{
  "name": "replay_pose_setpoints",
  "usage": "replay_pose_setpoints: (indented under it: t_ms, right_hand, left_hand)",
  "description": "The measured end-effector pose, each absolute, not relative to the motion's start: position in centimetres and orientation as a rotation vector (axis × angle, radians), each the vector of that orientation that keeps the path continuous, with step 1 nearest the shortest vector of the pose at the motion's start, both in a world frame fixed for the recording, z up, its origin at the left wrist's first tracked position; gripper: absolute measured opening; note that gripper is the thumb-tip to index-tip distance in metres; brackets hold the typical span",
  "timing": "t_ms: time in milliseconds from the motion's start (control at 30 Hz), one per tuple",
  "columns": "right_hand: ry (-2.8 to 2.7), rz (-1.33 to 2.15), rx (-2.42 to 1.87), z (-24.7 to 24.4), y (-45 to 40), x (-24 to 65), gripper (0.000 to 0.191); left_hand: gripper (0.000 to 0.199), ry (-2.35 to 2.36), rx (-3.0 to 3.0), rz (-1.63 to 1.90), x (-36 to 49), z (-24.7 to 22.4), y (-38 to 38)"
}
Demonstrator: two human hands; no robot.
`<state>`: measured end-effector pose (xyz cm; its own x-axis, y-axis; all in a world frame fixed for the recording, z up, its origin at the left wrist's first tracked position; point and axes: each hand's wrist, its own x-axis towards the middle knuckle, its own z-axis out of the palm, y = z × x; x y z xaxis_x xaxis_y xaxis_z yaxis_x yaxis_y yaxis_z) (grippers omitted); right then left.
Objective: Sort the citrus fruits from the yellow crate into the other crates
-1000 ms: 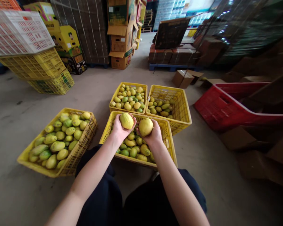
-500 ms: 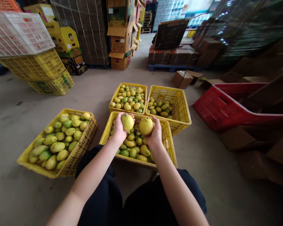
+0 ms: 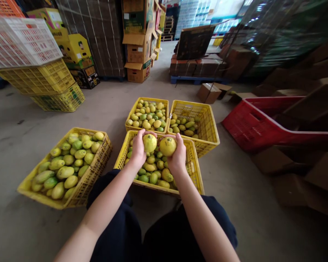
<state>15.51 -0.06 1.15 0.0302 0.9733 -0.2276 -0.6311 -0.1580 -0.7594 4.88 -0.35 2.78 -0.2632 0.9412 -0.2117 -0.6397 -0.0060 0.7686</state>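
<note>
My left hand [image 3: 139,151] is wrapped round a yellow-green lemon [image 3: 149,143]. A second lemon [image 3: 168,146], yellow with dark marks on its skin, sits in my right hand [image 3: 178,154]. Both are held side by side, a small gap between them, above the near yellow crate [image 3: 197,171]. Inside that crate lie many yellow and green lemons [image 3: 153,178], partly hidden by my hands and forearms. Behind it stand a yellow crate [image 3: 126,128] well filled with lemons and another yellow crate [image 3: 207,125] with fewer lemons at its bottom.
To the left stands a yellow crate [image 3: 98,174] heaped with lemons. Stacked crates [image 3: 43,78] and cartons rise at the back left. A red crate [image 3: 243,125] holding cardboard and loose cardboard boxes [image 3: 289,189] are on the right. A blue pallet [image 3: 191,79] carries boxes further back.
Both lemons have turned in my hands; dark marks now show on the right one. My hands have come slightly closer together, and the view has shifted a little.
</note>
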Motion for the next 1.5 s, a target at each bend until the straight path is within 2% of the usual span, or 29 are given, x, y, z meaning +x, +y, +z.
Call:
replay_pose_setpoints:
  t_ms: [67,167,300,867,1100,1233,1400,1500]
  right_hand:
    - [-0.527,1.503,-0.851,1.3,0.2,15.6,0.026]
    - [-0.417,1.716,-0.771,1.4,0.5,15.9,0.017]
    - [-0.283,1.884,-0.749,1.1,0.8,16.3,0.014]
    - [-0.238,1.846,-0.825,0.7,1.2,16.2,0.014]
    - [-0.306,1.805,-0.855,0.5,1.2,16.1,0.012]
    - [-0.407,1.741,-0.851,0.4,1.1,16.0,0.004]
    - [-0.646,1.568,-0.843,0.5,0.4,15.9,0.036]
    - [-0.874,1.416,-0.809,0.4,-0.1,16.0,0.044]
  left_hand:
    - [0.032,0.874,0.254,1.502,4.7,2.9,-0.1]
    - [0.024,0.792,0.077,1.412,4.3,2.9,0.0]
    - [0.022,0.778,-0.019,1.403,4.0,2.8,0.0]
    - [0.036,0.696,-0.138,1.319,3.9,2.9,0.1]
    - [0.027,0.741,-0.044,1.359,3.7,3.2,-0.2]
    - [0.021,0.739,-0.006,1.365,3.6,3.6,-0.3]
    - [0.023,0.792,0.053,1.384,3.8,4.1,-0.4]
    - [0.031,0.828,0.167,1.45,3.8,4.2,-0.4]
